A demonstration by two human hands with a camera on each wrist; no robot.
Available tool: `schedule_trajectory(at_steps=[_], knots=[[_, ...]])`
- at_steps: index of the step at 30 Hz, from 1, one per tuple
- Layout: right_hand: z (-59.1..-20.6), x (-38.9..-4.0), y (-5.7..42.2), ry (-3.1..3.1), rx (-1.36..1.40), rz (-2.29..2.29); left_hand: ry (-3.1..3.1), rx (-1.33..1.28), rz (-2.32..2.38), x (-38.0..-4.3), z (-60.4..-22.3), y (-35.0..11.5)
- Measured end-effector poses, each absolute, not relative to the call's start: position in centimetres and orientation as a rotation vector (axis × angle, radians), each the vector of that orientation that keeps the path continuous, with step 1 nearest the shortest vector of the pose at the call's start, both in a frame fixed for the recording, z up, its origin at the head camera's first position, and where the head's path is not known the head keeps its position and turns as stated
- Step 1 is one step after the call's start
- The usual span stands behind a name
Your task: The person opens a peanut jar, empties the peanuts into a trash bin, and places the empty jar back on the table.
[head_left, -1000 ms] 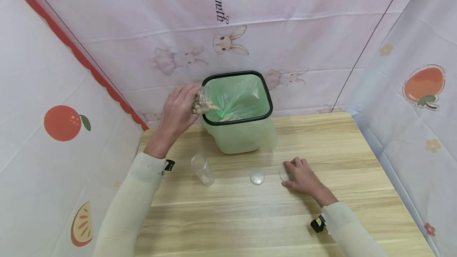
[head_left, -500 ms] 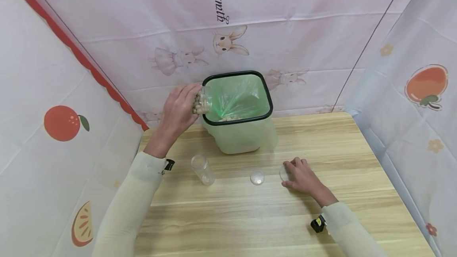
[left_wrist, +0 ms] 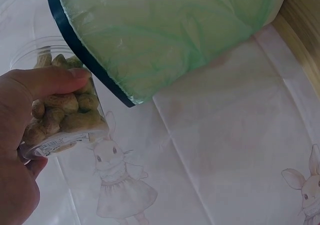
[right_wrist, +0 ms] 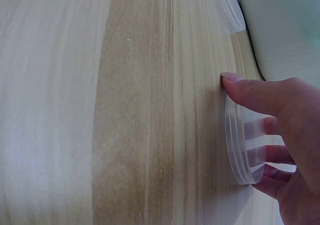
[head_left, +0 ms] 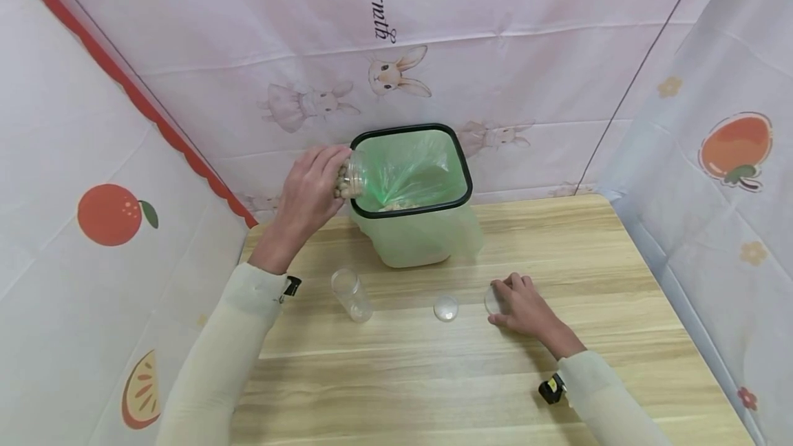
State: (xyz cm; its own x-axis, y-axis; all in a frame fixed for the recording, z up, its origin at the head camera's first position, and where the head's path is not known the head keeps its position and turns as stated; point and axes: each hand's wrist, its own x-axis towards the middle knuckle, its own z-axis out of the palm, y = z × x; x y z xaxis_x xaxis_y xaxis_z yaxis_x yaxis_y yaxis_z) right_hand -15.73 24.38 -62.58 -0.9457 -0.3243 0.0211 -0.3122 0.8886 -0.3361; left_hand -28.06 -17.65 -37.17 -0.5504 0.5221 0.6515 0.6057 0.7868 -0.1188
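My left hand [head_left: 310, 188] grips a clear plastic jar [head_left: 353, 176] tilted on its side, with its mouth over the left rim of a bin [head_left: 409, 243]. Unshelled peanuts [left_wrist: 62, 102] fill much of that jar in the left wrist view. More peanuts [head_left: 398, 206] show low inside the bin, partly hidden by its black rim. On the right of the table, my right hand [head_left: 526, 310] holds a clear round lid [right_wrist: 234, 140] by its edge, thumb on one side and fingers on the other.
The bin has a green plastic liner [head_left: 427, 160] folded over its rim. A second clear jar [head_left: 352, 294] stands in front of it to the left. Another clear lid [head_left: 445, 308] lies mid-table. Printed curtains [head_left: 495, 74] enclose the wooden table [head_left: 396, 384] at the back and sides.
One second ago peanuts were tumbling out of the jar's mouth into the bin; now none are falling. Both hands have stayed practically where they were.
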Motion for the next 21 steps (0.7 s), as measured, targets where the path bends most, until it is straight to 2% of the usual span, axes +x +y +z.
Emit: schedule_trajectory(at_steps=[21], knots=[[-62.34, -15.76, 24.30, 3.019, -0.517, -0.522, -2.303, -0.854, -0.054, -28.10, -37.03, -17.81]])
